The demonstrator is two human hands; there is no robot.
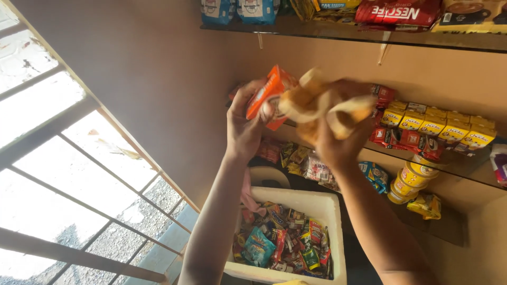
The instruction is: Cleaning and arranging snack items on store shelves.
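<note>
Head view. Left hand [244, 124]: raised before the shelves, fingers closed round an orange packet [268, 96]. Right hand [338, 138]: beside it, clutching a crumpled yellow-white cloth [322, 103], apparently pressed against the packet; blur hides the contact. Middle shelf [465, 166]: row of yellow boxes [438, 125], yellow jars [409, 182] beneath. Below the arms: white box [322, 203] filled with assorted snack packets [282, 240].

Shelf: yellow boxes [442, 126] in a row, yellow jars [409, 182] below.
Down low: white box [317, 203] crammed with snack packets [282, 240].
</note>
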